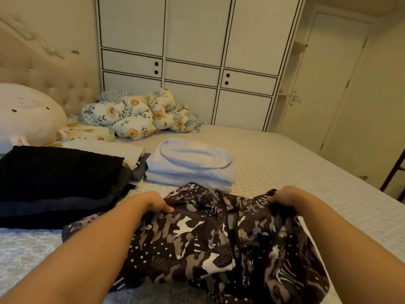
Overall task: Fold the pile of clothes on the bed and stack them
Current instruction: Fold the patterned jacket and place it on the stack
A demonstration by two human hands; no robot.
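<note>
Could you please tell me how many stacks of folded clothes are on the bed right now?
2: a dark stack at the left and a light blue stack beside it, mid-bed. More may lie outside the view.

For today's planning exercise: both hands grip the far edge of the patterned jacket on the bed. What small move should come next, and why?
Probably pull the far edge taut and lay it flat. The left hand and right hand each pinch a far corner of the jacket, which lies rumpled with its zip partly open, so it likely needs smoothing before any fold.
</note>
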